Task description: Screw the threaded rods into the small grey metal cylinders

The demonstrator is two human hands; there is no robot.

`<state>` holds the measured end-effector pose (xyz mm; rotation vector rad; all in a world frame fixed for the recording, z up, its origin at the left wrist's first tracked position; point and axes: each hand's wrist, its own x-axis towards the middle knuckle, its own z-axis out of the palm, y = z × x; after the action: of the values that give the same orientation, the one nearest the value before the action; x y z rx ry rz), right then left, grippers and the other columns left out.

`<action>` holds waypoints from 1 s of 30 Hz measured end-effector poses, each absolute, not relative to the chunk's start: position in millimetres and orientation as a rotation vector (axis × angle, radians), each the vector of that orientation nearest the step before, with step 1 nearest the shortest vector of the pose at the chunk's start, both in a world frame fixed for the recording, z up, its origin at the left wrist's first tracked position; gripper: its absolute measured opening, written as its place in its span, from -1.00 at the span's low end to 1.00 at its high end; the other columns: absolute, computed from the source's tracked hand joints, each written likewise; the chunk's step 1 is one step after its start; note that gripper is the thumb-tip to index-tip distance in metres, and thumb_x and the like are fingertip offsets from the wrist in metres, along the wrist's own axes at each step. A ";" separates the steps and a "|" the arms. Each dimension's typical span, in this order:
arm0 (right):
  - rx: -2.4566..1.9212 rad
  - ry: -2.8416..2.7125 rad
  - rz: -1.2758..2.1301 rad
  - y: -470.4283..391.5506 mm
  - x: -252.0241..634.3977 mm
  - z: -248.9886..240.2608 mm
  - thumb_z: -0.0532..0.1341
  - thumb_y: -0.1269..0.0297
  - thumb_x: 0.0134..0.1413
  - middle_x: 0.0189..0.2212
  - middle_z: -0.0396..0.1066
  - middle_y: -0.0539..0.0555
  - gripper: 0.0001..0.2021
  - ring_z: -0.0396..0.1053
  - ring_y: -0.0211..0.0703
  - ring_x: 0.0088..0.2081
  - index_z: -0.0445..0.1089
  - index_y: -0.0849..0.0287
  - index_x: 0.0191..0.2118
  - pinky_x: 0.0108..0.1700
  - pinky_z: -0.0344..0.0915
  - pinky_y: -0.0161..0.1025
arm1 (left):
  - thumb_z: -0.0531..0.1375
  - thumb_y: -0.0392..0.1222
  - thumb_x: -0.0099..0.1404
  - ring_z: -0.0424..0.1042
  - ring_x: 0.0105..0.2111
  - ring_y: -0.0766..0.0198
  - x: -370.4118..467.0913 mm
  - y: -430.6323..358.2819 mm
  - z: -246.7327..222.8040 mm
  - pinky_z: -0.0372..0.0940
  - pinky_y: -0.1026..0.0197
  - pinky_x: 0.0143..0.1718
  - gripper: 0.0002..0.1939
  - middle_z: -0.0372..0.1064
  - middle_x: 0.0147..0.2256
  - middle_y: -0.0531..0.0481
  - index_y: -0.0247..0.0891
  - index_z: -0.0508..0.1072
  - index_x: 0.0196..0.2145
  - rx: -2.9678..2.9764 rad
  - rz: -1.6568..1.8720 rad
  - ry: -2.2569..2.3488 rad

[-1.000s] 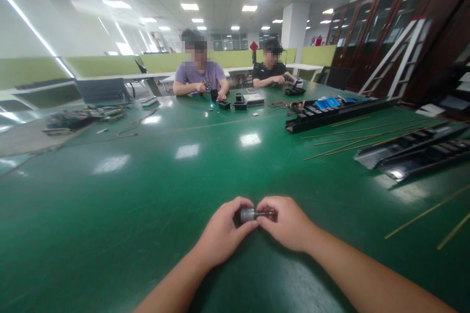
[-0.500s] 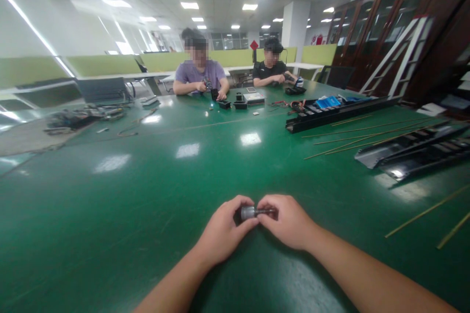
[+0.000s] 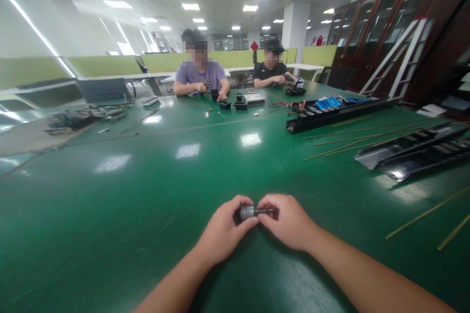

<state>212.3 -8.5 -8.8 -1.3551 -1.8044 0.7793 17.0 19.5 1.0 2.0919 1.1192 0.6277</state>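
Close above the green tabletop point(image 3: 154, 200), both hands meet around one small metal piece: a short silver cylinder point(image 3: 248, 212) with a thin, dark, ridged shaft point(image 3: 266, 211) reaching to the right. Its exact kind is not clear to me. My left hand point(image 3: 223, 230) curls round the cylinder, thumb in front and fingers behind. Between the thumb and fingers of my right hand point(image 3: 288, 222) is the shaft, whose far end is partly hidden. The piece lies roughly level, and the fingertips of the two hands almost touch.
Black metal channels point(image 3: 422, 156) and thin rods point(image 3: 352, 145) lie at the right. A longer black channel point(image 3: 330, 118) holds blue packets. Across the table two people point(image 3: 200, 76) handle tools near black boxes point(image 3: 240, 103). Cluttered parts point(image 3: 73, 120) lie far left; a ladder point(image 3: 413, 58) stands behind.
My hands and the metal piece stay in nearly the same place. The view has shifted very slightly; nothing has been taken up or let go.
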 end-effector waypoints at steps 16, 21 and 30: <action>-1.344 -1.801 0.810 -7.2 213.2 -14.6 0.25 0.42 0.01 -0.41 0.52 -0.02 -0.87 0.44 -0.20 -0.39 0.52 0.13 -0.30 -0.34 0.27 -0.33 | 0.25 -0.16 0.29 0.38 -0.19 0.21 16.6 20.2 -2.3 0.18 0.22 -0.14 -0.82 0.42 -0.21 0.08 -0.14 0.43 -0.14 2.069 0.625 1.112; -1.346 -1.801 0.805 -7.1 212.9 -15.5 0.26 0.44 0.00 -0.42 0.52 -0.02 -0.87 0.43 -0.21 -0.40 0.52 0.13 -0.31 -0.36 0.25 -0.33 | 0.25 -0.17 0.28 0.38 -0.21 0.20 17.3 19.5 -0.8 0.18 0.22 -0.15 -0.81 0.43 -0.22 0.07 -0.16 0.43 -0.14 2.061 0.622 1.113; -1.362 -1.800 0.788 -7.5 213.5 -12.8 0.26 0.42 -0.01 -0.41 0.51 -0.01 -0.90 0.42 -0.19 -0.38 0.50 0.13 -0.33 -0.34 0.25 -0.33 | 0.25 -0.14 0.29 0.37 -0.20 0.20 16.2 20.0 -2.5 0.18 0.22 -0.15 -0.81 0.42 -0.21 0.07 -0.15 0.42 -0.13 2.073 0.630 1.106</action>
<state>213.5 -7.5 -12.8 -1.3619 -1.7998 0.7884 16.2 20.0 -2.5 2.0732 1.1057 0.6304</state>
